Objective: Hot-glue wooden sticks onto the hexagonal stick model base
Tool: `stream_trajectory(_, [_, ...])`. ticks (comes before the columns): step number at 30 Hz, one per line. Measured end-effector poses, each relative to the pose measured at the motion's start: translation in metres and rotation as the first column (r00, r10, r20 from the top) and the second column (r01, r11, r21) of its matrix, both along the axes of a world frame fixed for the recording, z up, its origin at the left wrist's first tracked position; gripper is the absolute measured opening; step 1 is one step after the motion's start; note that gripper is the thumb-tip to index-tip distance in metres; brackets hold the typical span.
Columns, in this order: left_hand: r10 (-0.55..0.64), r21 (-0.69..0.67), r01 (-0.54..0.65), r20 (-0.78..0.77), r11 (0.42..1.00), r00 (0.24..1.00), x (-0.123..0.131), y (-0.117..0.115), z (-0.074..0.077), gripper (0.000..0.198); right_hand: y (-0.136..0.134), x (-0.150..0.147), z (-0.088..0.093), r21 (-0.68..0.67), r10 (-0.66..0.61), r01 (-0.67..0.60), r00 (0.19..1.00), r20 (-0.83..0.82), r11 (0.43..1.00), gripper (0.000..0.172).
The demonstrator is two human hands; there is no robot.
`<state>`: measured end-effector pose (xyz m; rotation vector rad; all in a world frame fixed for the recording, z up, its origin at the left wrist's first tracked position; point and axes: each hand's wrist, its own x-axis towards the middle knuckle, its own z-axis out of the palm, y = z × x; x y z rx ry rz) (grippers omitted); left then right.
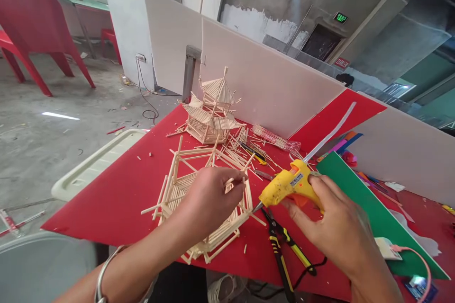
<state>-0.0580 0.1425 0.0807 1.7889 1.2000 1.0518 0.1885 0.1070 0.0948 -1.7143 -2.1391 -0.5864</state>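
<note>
My right hand is wrapped round the handle of a yellow hot glue gun, with a translucent glue stick poking out of its back. The metal nozzle points down at the right corner of a wooden stick frame; whether it touches is hard to tell. Above that frame, my left hand is closed in a pinch on a short wooden stick, mostly hidden by the fingers. The frame is many-sided, with upright posts and a slatted floor. Behind it stands a finished-looking stick pagoda with tiered roofs.
Pliers with black-yellow handles lie right of the frame. A utility knife, loose sticks and a bagged bundle lie behind. A green board is at right, a white partition at the back.
</note>
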Motion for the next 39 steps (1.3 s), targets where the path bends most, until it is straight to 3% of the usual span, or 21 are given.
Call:
stream_trajectory(5, [0.015,-0.005,-0.015,0.021,1.000,1.000,0.000,0.001,-0.003,0.019,0.010,-0.004,0.000,0.089,0.047,-0.065,0.979,0.197,0.994,0.033])
stream_trajectory(12, [0.034,-0.064,-0.029,0.088,0.998,0.996,0.000,0.003,-0.001,0.018,0.016,-0.006,0.006,0.116,0.138,-0.171,0.959,0.247,0.978,0.019])
stream_trajectory(32, [0.023,-0.076,-0.021,0.023,0.997,0.999,-0.001,0.004,-0.001,0.016,0.016,-0.015,0.016,0.099,0.159,-0.194,0.945,0.285,0.976,0.007])
stream_trajectory(39, [0.007,-0.068,-0.005,0.022,0.998,1.000,-0.002,0.003,0.000,0.017,0.017,-0.015,0.017,0.096,0.174,-0.208,0.944,0.279,0.973,0.013])
